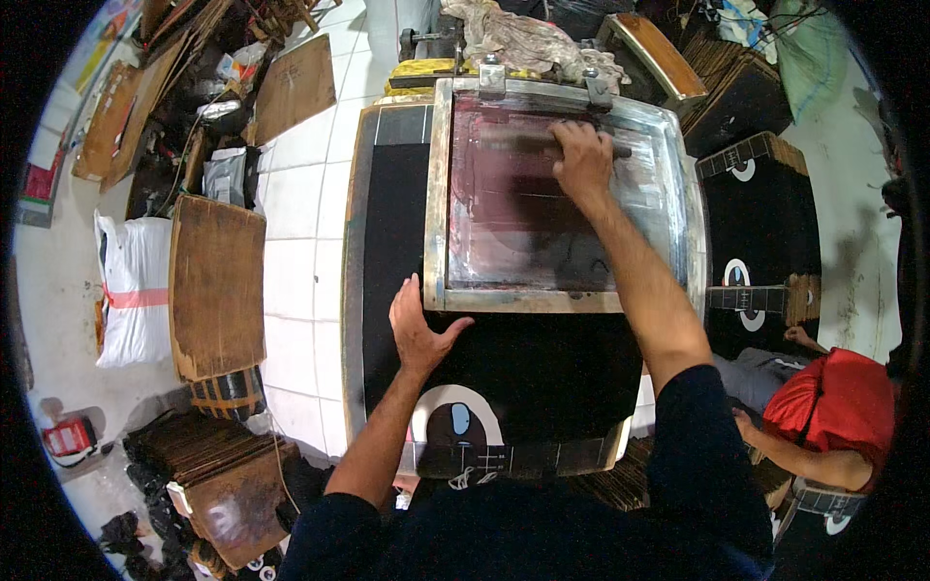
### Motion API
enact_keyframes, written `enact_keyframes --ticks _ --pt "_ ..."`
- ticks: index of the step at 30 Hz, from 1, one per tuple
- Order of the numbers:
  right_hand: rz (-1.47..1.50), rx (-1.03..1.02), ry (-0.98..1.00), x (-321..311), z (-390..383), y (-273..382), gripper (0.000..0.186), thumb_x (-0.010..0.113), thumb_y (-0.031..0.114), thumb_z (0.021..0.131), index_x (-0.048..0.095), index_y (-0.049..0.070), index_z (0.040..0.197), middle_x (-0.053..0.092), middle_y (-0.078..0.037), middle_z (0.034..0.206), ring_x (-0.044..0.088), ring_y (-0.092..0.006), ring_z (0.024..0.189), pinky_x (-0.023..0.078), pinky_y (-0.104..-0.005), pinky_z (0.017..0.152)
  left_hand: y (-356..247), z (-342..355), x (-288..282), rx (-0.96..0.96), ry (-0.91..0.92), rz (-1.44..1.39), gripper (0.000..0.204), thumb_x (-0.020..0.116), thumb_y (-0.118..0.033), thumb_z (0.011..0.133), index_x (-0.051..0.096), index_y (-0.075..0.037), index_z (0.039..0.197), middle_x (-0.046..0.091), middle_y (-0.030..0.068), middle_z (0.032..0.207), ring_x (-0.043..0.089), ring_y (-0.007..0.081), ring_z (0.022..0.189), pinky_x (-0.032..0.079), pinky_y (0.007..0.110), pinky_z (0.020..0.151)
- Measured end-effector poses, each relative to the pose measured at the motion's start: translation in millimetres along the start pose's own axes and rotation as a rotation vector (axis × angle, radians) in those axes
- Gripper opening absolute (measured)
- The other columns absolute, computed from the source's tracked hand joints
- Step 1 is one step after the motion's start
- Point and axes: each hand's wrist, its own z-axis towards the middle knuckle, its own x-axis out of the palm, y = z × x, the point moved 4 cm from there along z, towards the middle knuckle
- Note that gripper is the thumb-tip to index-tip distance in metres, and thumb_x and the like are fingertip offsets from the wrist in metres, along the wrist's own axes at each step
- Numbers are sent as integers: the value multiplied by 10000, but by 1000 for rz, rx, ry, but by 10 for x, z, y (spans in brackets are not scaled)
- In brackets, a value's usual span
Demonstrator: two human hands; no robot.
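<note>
A wooden-framed printing screen with a reddish, smeared mesh is clamped by metal hinges over a board covered in black cloth. A white ring with a dark centre and light blue oval shows on the cloth near me. My right hand grips a long dark squeegee across the upper part of the mesh. My left hand is open beside the frame's lower left corner, fingers apart over the black cloth; whether it touches either is unclear.
At right, a person in red sits near more black printed boards. Wooden panels and a white sack line the left, beside white floor tiles. Stacked boards stand at lower left; crumpled cloth lies beyond the hinges.
</note>
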Motion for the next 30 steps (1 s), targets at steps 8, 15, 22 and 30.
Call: enact_keyframes --ticks 8,15,22,30 --pt "-66 -1 27 148 482 -143 417 808 186 771 631 134 1145 655 -49 1093 620 -282 1072 449 -478 892 -113 23 103 149 -9 139 1176 911 -485 694 301 16 1566 386 252 1570 348 396 1492 246 579 1237" --pt "-11 -54 -28 -152 -446 173 399 798 145 726 619 131 1082 623 -42 999 603 -295 1032 438 -464 856 -123 60 126 169 10 177 1182 890 -540 739 266 15 1576 364 226 1570 308 367 1516 228 570 1248" --pt "22 -120 -20 -57 215 -63 457 810 134 667 650 156 1095 669 -40 1000 632 -289 974 454 -466 849 -119 80 160 124 12 141 1154 899 -473 701 309 29 1557 405 231 1565 346 393 1499 243 563 1241" --pt "-115 -25 -16 124 318 -28 445 807 141 682 639 162 1093 666 -23 1037 637 -269 1031 470 -453 853 -125 99 162 144 -4 149 1139 898 -454 714 306 33 1556 398 236 1570 336 393 1504 243 563 1238"
